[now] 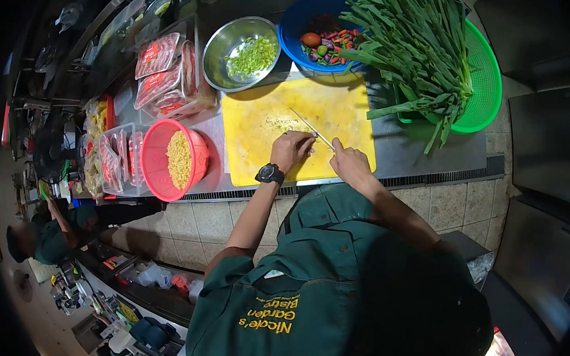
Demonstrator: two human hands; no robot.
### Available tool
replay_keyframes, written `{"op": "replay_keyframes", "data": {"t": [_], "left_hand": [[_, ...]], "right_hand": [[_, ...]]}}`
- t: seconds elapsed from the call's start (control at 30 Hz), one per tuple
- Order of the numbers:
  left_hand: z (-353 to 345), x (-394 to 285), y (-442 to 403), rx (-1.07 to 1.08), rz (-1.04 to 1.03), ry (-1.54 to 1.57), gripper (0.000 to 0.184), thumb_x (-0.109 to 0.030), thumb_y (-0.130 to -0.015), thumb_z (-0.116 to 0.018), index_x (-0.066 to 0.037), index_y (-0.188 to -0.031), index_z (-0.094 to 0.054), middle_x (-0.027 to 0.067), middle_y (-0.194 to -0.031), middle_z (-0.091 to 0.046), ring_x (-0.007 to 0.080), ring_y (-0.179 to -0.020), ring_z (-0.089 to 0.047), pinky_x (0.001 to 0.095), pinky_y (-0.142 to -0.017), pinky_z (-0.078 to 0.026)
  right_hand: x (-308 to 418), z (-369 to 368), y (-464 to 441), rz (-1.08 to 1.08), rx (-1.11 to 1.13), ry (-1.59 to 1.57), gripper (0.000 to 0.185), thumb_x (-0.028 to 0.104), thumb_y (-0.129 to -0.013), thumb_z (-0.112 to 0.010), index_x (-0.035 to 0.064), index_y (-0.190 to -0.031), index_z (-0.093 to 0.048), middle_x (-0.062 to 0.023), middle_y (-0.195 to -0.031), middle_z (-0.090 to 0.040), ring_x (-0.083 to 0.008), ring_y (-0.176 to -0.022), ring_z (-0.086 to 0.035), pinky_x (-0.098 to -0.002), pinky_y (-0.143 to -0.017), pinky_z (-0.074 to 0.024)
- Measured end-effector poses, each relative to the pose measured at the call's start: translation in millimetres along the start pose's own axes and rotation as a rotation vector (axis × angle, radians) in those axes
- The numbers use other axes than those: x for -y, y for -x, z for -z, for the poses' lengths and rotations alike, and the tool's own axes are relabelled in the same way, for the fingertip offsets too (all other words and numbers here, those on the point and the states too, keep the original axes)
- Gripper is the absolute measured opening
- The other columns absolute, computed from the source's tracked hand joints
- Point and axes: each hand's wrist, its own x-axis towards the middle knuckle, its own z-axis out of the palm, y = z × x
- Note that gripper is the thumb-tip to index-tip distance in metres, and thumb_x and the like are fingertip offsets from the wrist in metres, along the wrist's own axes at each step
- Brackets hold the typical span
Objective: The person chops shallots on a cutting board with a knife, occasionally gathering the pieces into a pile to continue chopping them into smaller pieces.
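Note:
My right hand (352, 162) is closed round the handle of a knife (310, 127), its thin blade slanting up and left over the yellow cutting board (249, 141). Beside the blade, my left hand (290, 150), with a black watch at the wrist, has its fingers bent and pressed around a small shallot (313, 135), mostly hidden by the fingertips. A few purple bits (310, 151) lie close to these fingers. Small chopped bits (282, 122) are scattered on the board above my left hand.
Behind the board stand a steel bowl (212, 59) of chopped greens and a blue basin (290, 20) of chilies. Leafy stalks (415, 50) overhang a green basket (487, 84) at right. A pink basket (156, 166) of noodles and packed meat (159, 74) stand left. Another person (57, 227) is far left.

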Motion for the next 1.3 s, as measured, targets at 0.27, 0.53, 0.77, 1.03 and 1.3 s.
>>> {"op": "replay_keyframes", "data": {"t": [0.27, 0.53, 0.77, 1.03, 1.3], "left_hand": [[-7, 4, -3, -0.079, -0.095, -0.020, 0.015, -0.018, -0.088, -0.076, -0.007, -0.096, -0.078, 0.0102, -0.096, -0.075, 0.0298, -0.089, -0.071, 0.0386, -0.079, -0.058], [2, -3, -8, -0.023, -0.154, -0.077, 0.015, -0.019, -0.088, -0.076, -0.009, -0.099, -0.078, 0.0081, -0.095, -0.075, 0.0286, -0.089, -0.070, 0.0384, -0.079, -0.058], [-1, 2, -6, -0.012, -0.180, -0.100, 0.013, -0.015, -0.089, -0.075, -0.009, -0.100, -0.080, 0.0076, -0.094, -0.077, 0.0265, -0.086, -0.072, 0.0370, -0.076, -0.059], [0, -1, -7, 0.016, 0.013, 0.018, 0.015, -0.019, -0.091, -0.075, -0.005, -0.096, -0.079, 0.0124, -0.086, -0.075, 0.0291, -0.081, -0.072, 0.0374, -0.074, -0.058], [6, 4, -13, 0.088, 0.030, 0.093, 0.018, -0.021, -0.092, -0.075, -0.004, -0.095, -0.078, 0.0143, -0.085, -0.074, 0.0319, -0.077, -0.071, 0.0389, -0.074, -0.058]], "right_hand": [[1, -2, 0, -0.035, 0.006, 0.000, 0.036, 0.020, -0.095, -0.056, 0.0017, -0.125, -0.048, -0.0250, -0.077, -0.070, -0.0448, -0.074, -0.070, -0.0545, -0.069, -0.0560], [3, 3, -1, -0.055, 0.053, -0.034, 0.035, 0.020, -0.096, -0.055, 0.0009, -0.125, -0.047, -0.0260, -0.079, -0.070, -0.0458, -0.078, -0.070, -0.0555, -0.073, -0.0560], [4, 0, -1, -0.072, 0.060, -0.029, 0.033, 0.019, -0.097, -0.055, 0.0010, -0.123, -0.047, -0.0269, -0.083, -0.070, -0.0463, -0.078, -0.070, -0.0552, -0.073, -0.0564], [17, 2, -16, -0.023, -0.050, 0.121, 0.029, 0.021, -0.097, -0.057, 0.0051, -0.119, -0.049, -0.0223, -0.085, -0.073, -0.0385, -0.078, -0.073, -0.0496, -0.066, -0.0579], [22, -5, -25, 0.074, -0.038, 0.304, 0.027, 0.022, -0.096, -0.059, 0.0073, -0.117, -0.050, -0.0155, -0.075, -0.072, -0.0330, -0.070, -0.074, -0.0456, -0.061, -0.0565]]}}
